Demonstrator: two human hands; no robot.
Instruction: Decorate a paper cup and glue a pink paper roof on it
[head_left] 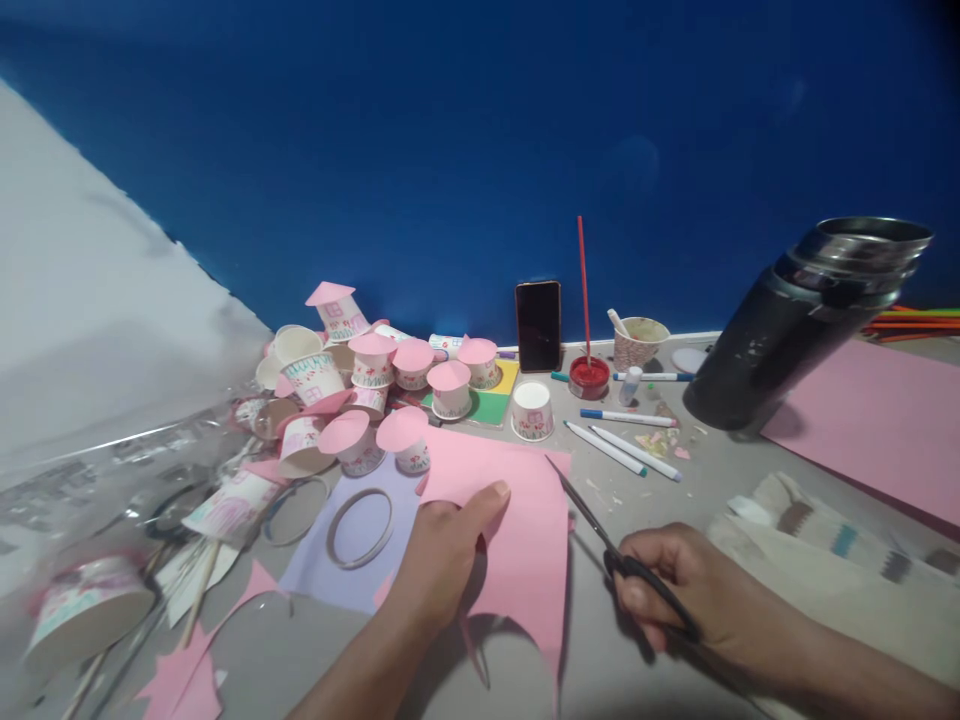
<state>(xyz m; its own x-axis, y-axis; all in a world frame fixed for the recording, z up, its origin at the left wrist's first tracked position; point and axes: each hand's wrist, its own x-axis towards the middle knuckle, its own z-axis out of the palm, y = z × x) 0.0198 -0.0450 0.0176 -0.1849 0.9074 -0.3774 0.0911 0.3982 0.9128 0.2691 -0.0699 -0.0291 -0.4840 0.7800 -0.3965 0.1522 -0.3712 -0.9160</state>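
My left hand [442,560] grips a sheet of pink paper [525,520], thumb on top, fingers hidden beneath. Curved pieces have been cut out of the sheet's lower edge. In my right hand [675,580] is a pair of black-handled scissors [600,525], its tips at the sheet's upper right corner. Behind the sheet, a paper cup [532,412] with drawn decoration stands upside down. Several decorated cups with pink cone tops, such as this one [450,390], crowd the left. A round ring [360,528] lies on purple paper [322,565].
Markers [626,417] lie beyond the scissors, near a red pot [589,377] holding a red stick. A phone [538,325] leans on the blue wall. At right are a dark flask [795,330], pink paper [877,430] and a cloth [840,590]. Pink scraps [187,670] lie lower left.
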